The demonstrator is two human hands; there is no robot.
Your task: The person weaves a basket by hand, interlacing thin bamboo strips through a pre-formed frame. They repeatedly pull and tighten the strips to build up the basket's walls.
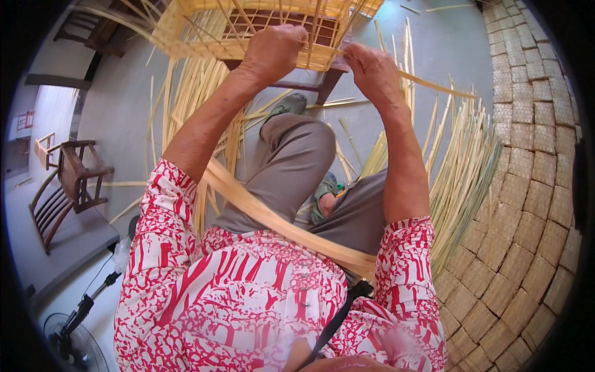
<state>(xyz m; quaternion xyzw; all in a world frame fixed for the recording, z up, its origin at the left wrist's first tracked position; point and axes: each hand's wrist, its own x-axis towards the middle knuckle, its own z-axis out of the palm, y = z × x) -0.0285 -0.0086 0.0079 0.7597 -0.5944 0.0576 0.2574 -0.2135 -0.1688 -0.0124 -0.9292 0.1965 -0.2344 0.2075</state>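
Observation:
A partly woven basket of pale bamboo strips (201,46) rests in front of me on a dark wooden stool (330,85), with loose strip ends sticking out at its upper left. My left hand (274,54) is closed at the basket's near wall; its fingertips are partly hidden, and it seems to grip the weave. Just right of it, at the wall's near right corner, my right hand (374,71) pinches a flat bamboo strip (437,87) whose free end trails off to the right. Across my lap lies a wide bundle of pale strips (273,220).
Long split strips (462,170) lie in a heap on the floor at the right, with more strips (186,102) under the basket. Stacks of woven pieces (514,198) line the right side. Wooden chairs (80,170) and a fan (71,341) are at the left.

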